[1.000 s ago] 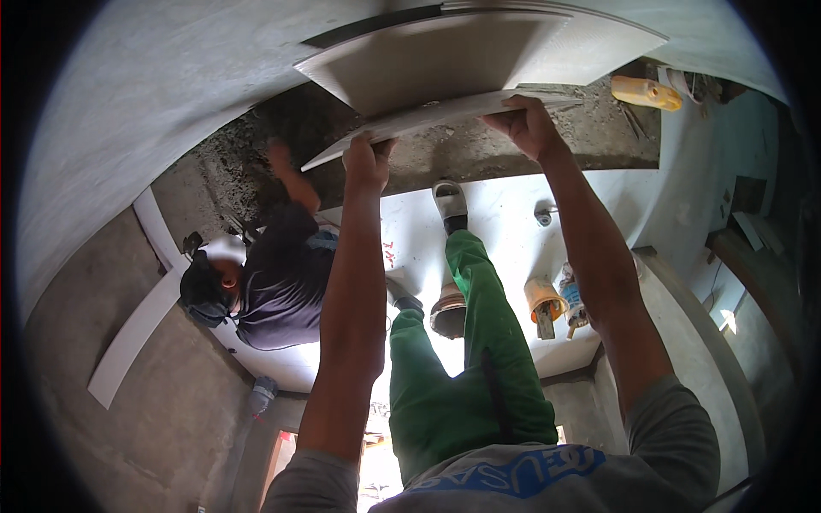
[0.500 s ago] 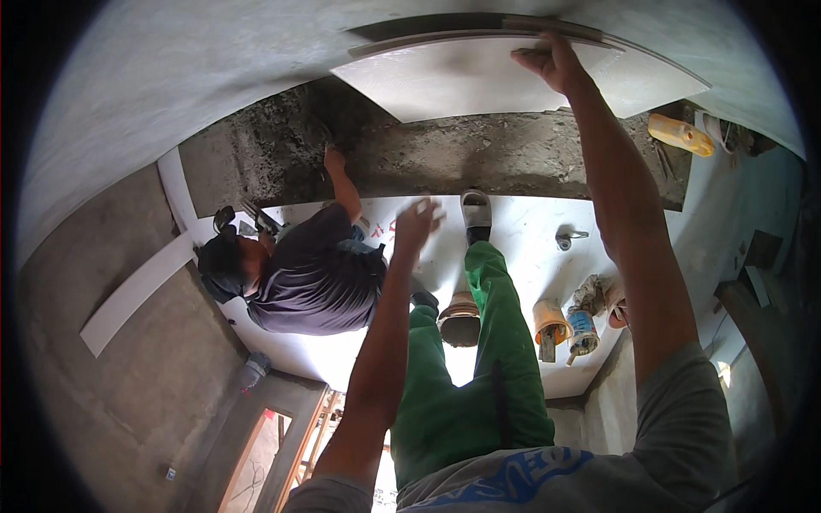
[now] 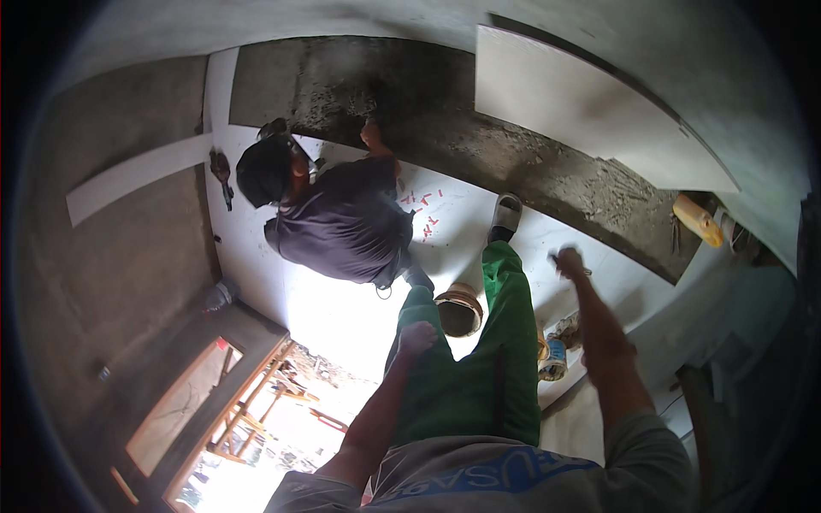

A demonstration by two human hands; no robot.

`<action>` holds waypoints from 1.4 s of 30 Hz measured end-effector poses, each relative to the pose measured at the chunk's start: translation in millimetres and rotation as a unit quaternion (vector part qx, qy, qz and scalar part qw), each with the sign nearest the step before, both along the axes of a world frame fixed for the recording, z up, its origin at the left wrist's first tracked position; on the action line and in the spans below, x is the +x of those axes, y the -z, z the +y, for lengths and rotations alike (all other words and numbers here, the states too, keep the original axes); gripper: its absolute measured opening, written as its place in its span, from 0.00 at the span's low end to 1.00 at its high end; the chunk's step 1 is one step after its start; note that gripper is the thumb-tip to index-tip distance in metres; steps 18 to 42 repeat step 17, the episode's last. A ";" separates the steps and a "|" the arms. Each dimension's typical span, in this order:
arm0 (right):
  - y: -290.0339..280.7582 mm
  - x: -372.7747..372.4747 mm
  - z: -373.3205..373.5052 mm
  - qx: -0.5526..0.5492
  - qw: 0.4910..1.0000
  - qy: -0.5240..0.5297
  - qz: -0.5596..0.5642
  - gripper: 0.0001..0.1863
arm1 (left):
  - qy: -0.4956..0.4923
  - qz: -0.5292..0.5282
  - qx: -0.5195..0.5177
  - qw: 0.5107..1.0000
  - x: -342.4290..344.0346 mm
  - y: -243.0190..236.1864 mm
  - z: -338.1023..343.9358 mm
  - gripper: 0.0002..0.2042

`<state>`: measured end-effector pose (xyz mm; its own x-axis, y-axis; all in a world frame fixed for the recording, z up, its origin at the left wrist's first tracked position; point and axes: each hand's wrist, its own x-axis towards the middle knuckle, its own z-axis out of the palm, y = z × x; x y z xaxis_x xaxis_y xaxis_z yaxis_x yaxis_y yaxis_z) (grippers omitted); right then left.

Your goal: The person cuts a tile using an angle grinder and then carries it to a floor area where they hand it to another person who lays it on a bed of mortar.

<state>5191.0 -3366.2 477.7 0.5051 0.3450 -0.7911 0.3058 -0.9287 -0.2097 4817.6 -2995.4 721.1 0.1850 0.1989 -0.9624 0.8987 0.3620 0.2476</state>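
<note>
My right hand (image 3: 568, 262) is low over the white tiled floor (image 3: 620, 256). Its fingers are closed, with something dark and small at them that I cannot make out. A bit of a metal tool (image 3: 587, 272) shows beside the hand. My left hand (image 3: 417, 338) is over my green-trousered thigh, its fingers blurred and partly hidden. A large pale tile (image 3: 590, 103) leans along the wall, touched by neither hand. In front of it runs a strip of rough grey mortar (image 3: 505, 141). A bucket (image 3: 460, 312) stands between my legs.
A co-worker (image 3: 342, 218) crouches on the left, one hand (image 3: 370, 135) at the mortar. Red plastic pieces (image 3: 428, 224) lie scattered by that person. A yellow container (image 3: 699, 220) sits at the right end of the strip. Dirty tubs (image 3: 554, 359) stand beside my right leg.
My right hand has left the tile's top edge and come down to the floor tool. My left hand has drawn back toward my thigh. The view has turned.
</note>
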 end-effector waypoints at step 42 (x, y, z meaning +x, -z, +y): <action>-246.5 -348.2 24.1 -0.049 0.993 -0.094 0.050 0.32 | -0.325 -0.353 -0.038 0.877 -174.0 24.4 112.3 0.17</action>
